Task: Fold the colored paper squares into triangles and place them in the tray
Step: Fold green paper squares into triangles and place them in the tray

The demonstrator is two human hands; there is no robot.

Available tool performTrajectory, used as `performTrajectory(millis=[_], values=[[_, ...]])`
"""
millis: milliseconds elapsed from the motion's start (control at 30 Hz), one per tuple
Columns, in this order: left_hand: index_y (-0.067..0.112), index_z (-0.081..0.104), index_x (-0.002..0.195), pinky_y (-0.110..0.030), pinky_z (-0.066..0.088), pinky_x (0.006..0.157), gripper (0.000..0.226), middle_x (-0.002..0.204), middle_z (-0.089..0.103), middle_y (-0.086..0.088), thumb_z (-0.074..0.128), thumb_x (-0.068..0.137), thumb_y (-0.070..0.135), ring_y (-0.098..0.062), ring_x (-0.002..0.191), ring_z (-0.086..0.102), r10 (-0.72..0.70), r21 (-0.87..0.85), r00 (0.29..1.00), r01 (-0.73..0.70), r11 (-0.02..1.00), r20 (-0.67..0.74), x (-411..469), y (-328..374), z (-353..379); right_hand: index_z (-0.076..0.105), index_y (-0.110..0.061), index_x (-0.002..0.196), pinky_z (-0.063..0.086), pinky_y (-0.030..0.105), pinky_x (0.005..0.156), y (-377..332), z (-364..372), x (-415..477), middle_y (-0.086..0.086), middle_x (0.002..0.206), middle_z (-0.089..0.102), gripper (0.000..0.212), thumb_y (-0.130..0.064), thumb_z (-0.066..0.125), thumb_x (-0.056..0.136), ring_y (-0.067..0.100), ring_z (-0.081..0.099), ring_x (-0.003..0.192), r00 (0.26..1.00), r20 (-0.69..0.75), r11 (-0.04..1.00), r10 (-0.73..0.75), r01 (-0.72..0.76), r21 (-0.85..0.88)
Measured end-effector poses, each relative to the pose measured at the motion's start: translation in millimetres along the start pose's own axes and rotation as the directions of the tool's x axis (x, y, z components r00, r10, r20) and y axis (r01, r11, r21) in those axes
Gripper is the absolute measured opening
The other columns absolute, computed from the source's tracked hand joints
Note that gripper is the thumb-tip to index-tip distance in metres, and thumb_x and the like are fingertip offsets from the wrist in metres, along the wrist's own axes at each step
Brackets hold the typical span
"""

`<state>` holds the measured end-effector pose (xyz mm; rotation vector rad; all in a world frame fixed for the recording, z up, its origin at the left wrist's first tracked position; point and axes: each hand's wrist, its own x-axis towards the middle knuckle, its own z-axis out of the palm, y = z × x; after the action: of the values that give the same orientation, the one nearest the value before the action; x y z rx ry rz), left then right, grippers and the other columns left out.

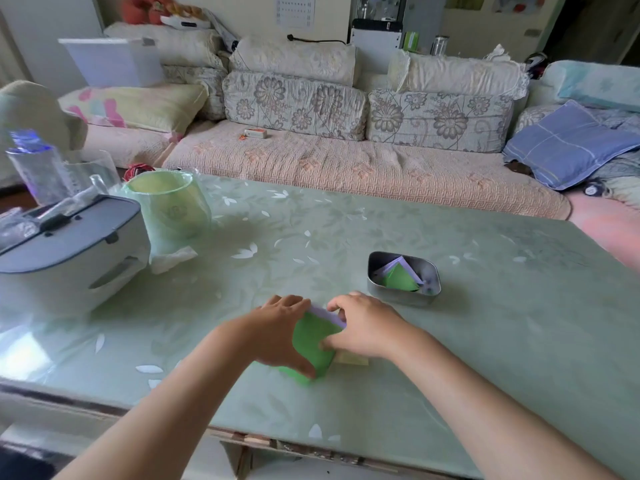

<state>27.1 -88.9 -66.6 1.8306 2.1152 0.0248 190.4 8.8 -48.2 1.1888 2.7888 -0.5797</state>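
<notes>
The green sheet (313,341) lies atop a stack (353,359) on the surface (485,323), between both hands. The tray (405,299) sits beyond and rightward, nearer the right hand (367,327). Each grip is clamped on the sheet: the left hand (277,334) arches over its left edge, thumb at the near corner, and the right pinches the opposite edge.

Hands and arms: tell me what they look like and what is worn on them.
The left hand and the right hand are a person's, bare and without gloves. No ring, watch or bracelet shows on the sides in view. No sleeve appears anywhere up to the frame edge.
</notes>
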Motion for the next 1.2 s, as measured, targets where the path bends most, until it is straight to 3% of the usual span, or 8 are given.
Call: performTrajectory(millis=[233, 333, 533, 700, 800, 900, 1067, 1200], values=[[0.023, 0.028, 0.151, -0.036, 0.034, 0.111, 0.117, 0.146, 0.037, 0.003, 0.081, 0.058, 0.069, -0.021, 0.131, 0.033, 0.017, 0.018, 0.998, -0.016, 1.0, -0.056, 1.8, -3.3, 1.5, 0.062, -0.03, 0.115, 0.05, 0.034, 0.096, -11.3, 5.0, 5.1, -0.005, 0.123, 0.06, 0.055, -0.048, 0.083, 0.068, 0.018, 0.058, 0.114, 0.995, 0.061, 0.996, 0.078, -0.08, 0.032], [0.026, 0.03, 0.151, -0.033, 0.036, 0.107, 0.116, 0.139, 0.039, 0.003, 0.085, 0.056, 0.064, -0.019, 0.129, 0.034, 0.013, -0.032, 0.997, -0.015, 0.999, -0.082, 3.3, -3.9, 2.2, 0.059, -0.034, 0.107, 0.048, 0.033, 0.097, -10.9, 8.2, 9.5, -0.002, 0.123, 0.053, 0.051, -0.046, 0.085, 0.065, 0.019, 0.056, 0.114, 0.993, 0.051, 0.993, 0.104, -0.107, 0.055], [0.031, 0.034, 0.147, -0.029, 0.037, 0.102, 0.109, 0.13, 0.04, 0.004, 0.087, 0.056, 0.06, -0.016, 0.125, 0.035, 0.008, -0.076, 0.994, -0.016, 0.997, -0.111, 2.7, -3.0, 2.1, 0.051, -0.03, 0.13, 0.05, 0.028, 0.083, -8.9, 10.3, 11.6, -0.007, 0.123, 0.056, 0.069, -0.032, 0.085, 0.069, 0.015, 0.057, 0.11, 0.991, 0.089, 0.969, 0.102, -0.119, 0.218], [0.03, 0.03, 0.149, -0.032, 0.037, 0.106, 0.113, 0.135, 0.035, 0.004, 0.089, 0.057, 0.053, -0.017, 0.129, 0.032, 0.019, -0.08, 0.991, -0.03, 0.996, -0.136, 2.1, 0.7, 1.1, 0.069, -0.017, 0.092, 0.047, 0.027, 0.066, -2.5, 11.1, 13.3, -0.002, 0.089, 0.07, 0.019, -0.028, 0.074, 0.078, 0.014, 0.06, 0.078, 0.994, -0.007, 0.924, 0.109, -0.099, 0.37], [0.031, 0.021, 0.153, -0.039, 0.038, 0.109, 0.118, 0.141, 0.031, 0.001, 0.089, 0.059, 0.05, -0.02, 0.132, 0.031, -0.003, -0.163, 0.983, -0.028, 0.986, -0.184, 2.9, 2.9, -1.0, 0.073, -0.015, 0.082, 0.049, 0.03, 0.068, 7.8, 12.2, 12.8, -0.004, 0.077, 0.071, 0.014, -0.027, 0.078, 0.078, 0.014, 0.058, 0.072, 0.99, -0.039, 0.904, 0.136, -0.108, 0.414], [0.031, 0.028, 0.151, -0.033, 0.044, 0.099, 0.096, 0.134, 0.046, -0.002, 0.084, 0.073, 0.036, -0.02, 0.119, 0.048, -0.087, -0.338, 0.97, 0.005, 0.941, -0.228, 7.2, 6.6, -7.7, 0.077, -0.025, 0.082, 0.055, 0.033, 0.08, 18.9, 10.6, 7.5, -0.007, 0.083, 0.076, 0.012, -0.025, 0.084, 0.072, 0.012, 0.069, 0.08, 0.984, -0.049, 0.873, 0.173, -0.13, 0.469], [0.026, 0.063, 0.123, -0.006, 0.037, 0.051, 0.044, 0.093, 0.062, 0.007, 0.076, 0.082, 0.016, -0.009, 0.074, 0.056, -0.205, -0.421, 0.921, 0.05, 0.906, -0.332, 12.3, 14.0, -17.7, 0.074, -0.027, 0.077, 0.059, 0.035, 0.078, 31.9, 9.7, 1.4, -0.009, 0.073, 0.075, 0.013, -0.024, 0.084, 0.07, 0.014, 0.071, 0.073, 0.956, -0.141, 0.847, 0.257, -0.152, 0.51], [0.036, 0.067, 0.109, -0.021, 0.047, 0.058, 0.03, 0.081, 0.068, 0.017, 0.076, 0.081, 0.027, -0.007, 0.074, 0.063, -0.275, -0.362, 0.899, 0.145, 0.921, -0.342, 9.5, 18.7, -22.2, 0.069, -0.029, 0.072, 0.057, 0.033, 0.075, 29.9, 13.3, -1.5, -0.013, 0.073, 0.071, 0.014, -0.034, 0.081, 0.076, 0.01, 0.068, 0.074, 0.944, -0.222, 0.891, 0.246, -0.129, 0.436]])
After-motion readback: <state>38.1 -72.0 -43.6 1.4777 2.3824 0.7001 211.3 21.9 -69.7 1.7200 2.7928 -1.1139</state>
